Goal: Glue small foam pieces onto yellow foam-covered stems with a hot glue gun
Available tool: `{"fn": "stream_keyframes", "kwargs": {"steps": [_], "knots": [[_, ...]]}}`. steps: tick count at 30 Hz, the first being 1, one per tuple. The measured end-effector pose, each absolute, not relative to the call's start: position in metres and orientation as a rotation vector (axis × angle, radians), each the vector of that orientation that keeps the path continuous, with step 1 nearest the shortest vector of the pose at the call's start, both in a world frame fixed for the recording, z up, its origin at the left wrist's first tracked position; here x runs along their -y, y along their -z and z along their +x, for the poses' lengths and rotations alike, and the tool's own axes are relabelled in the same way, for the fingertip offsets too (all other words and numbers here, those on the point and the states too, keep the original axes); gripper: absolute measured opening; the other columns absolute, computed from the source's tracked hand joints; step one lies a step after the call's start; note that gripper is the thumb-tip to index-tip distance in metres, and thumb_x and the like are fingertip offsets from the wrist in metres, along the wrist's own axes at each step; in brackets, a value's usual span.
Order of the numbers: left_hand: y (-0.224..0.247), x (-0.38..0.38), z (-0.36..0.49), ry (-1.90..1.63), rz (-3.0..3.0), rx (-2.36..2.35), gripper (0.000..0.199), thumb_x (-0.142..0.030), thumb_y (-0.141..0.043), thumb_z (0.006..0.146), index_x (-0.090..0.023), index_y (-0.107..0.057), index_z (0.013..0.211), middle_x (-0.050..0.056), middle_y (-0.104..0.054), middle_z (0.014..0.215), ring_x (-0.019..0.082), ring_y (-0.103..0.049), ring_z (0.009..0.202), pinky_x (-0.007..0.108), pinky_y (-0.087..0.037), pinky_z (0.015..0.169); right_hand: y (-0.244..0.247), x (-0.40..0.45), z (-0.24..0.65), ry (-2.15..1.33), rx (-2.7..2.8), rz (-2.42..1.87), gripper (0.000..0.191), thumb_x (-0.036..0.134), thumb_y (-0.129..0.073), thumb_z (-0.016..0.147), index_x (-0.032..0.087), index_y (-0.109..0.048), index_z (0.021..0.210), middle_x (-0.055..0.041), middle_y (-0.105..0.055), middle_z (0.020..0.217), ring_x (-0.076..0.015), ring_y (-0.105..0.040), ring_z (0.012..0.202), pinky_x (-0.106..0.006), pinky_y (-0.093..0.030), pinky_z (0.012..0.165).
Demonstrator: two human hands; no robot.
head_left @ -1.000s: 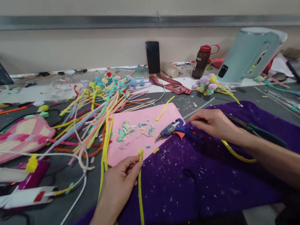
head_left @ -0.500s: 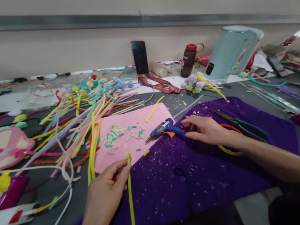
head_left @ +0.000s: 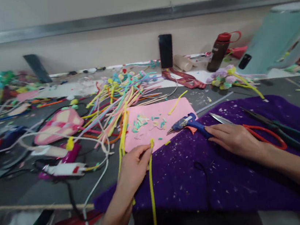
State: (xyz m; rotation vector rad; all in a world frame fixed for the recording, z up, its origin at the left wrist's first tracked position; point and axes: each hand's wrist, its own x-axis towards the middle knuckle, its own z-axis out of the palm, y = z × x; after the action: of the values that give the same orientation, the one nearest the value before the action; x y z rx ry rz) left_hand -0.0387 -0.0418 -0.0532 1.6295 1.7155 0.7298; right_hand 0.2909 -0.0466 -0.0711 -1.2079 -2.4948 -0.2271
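My left hand (head_left: 136, 166) pinches a yellow pipe cleaner (head_left: 152, 186) near its top. The tip shows above my fingers and the long stem hangs down over the purple cloth (head_left: 176, 183). My right hand (head_left: 233, 140) is closed around the end of the blue handle of a hot glue gun (head_left: 186, 122), which lies with its nozzle over a pink sheet (head_left: 155, 108). Small cut bits (head_left: 140, 123) in teal, yellow and white are scattered on that sheet. Red-handled scissors (head_left: 269, 137) lie partly under my right hand, beside dark green pliers (head_left: 287, 131).
A heap of coloured pipe cleaners (head_left: 111, 114) spreads behind the sheet. White cables (head_left: 106, 147) loop at the left. Along the back stand a phone (head_left: 166, 51), a brown bottle (head_left: 219, 53) and a pale green jug (head_left: 281, 40). A pipe-cleaner bouquet (head_left: 225, 77) lies at right.
The view has swung left, so more of the left table shows. My right hand has closed on the glue gun's handle, uncovering the scissors' blades. My left hand keeps its pinch.
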Motion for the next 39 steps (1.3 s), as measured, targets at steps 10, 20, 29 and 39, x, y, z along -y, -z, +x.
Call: {"fn": "stream_keyframes", "kwargs": {"steps": [10, 20, 29, 39], "knots": [[0.05, 0.045, -0.037, -0.697, 1.55, -1.608, 0.029, -0.04, -0.05, 0.076, -0.02, -0.067, 0.087, -0.004, -0.058, 0.052, 0.008, -0.05, 0.042, 0.018, -0.038, 0.041, 0.069, 0.052, 0.291, 0.452, 2.439, -1.261, 0.03, 0.033, -0.055, 0.082, 0.017, -0.057, 0.107, -0.006, -0.065, 0.103, -0.0191, -0.063, 0.086, -0.03, -0.051, 0.073], [0.046, 0.046, -0.036, -0.613, 1.843, -1.745, 0.027, -0.038, -0.047, 0.078, -0.02, -0.067, 0.076, 0.0, -0.068, 0.069, 0.013, -0.059, 0.059, 0.024, -0.042, 0.055, 0.05, 0.057, 0.28, 0.399, 2.526, -1.217, 0.023, 0.028, -0.048, 0.085, 0.019, -0.06, 0.103, -0.006, -0.065, 0.102, -0.0192, -0.062, 0.09, -0.032, -0.051, 0.075], [0.05, 0.046, -0.037, -0.649, 1.962, -1.853, 0.025, -0.034, -0.042, 0.082, -0.021, -0.062, 0.089, 0.001, -0.068, 0.079, 0.015, -0.062, 0.07, 0.025, -0.042, 0.062, 0.05, 0.036, 0.268, 0.285, 2.537, -1.54, 0.036, 0.042, -0.045, 0.084, 0.017, -0.055, 0.109, -0.0086, -0.063, 0.099, -0.0208, -0.063, 0.079, -0.03, -0.049, 0.06], [0.035, 0.062, -0.059, -0.73, 2.021, -1.896, 0.023, -0.032, -0.043, 0.083, -0.022, -0.062, 0.087, 0.001, -0.068, 0.086, 0.016, -0.062, 0.079, 0.025, -0.045, 0.071, 0.071, 0.028, 0.274, 0.238, 2.486, -1.618, 0.038, 0.032, -0.044, 0.083, 0.014, -0.049, 0.117, -0.0117, -0.06, 0.105, -0.0216, -0.064, 0.076, -0.032, -0.051, 0.059]]}}
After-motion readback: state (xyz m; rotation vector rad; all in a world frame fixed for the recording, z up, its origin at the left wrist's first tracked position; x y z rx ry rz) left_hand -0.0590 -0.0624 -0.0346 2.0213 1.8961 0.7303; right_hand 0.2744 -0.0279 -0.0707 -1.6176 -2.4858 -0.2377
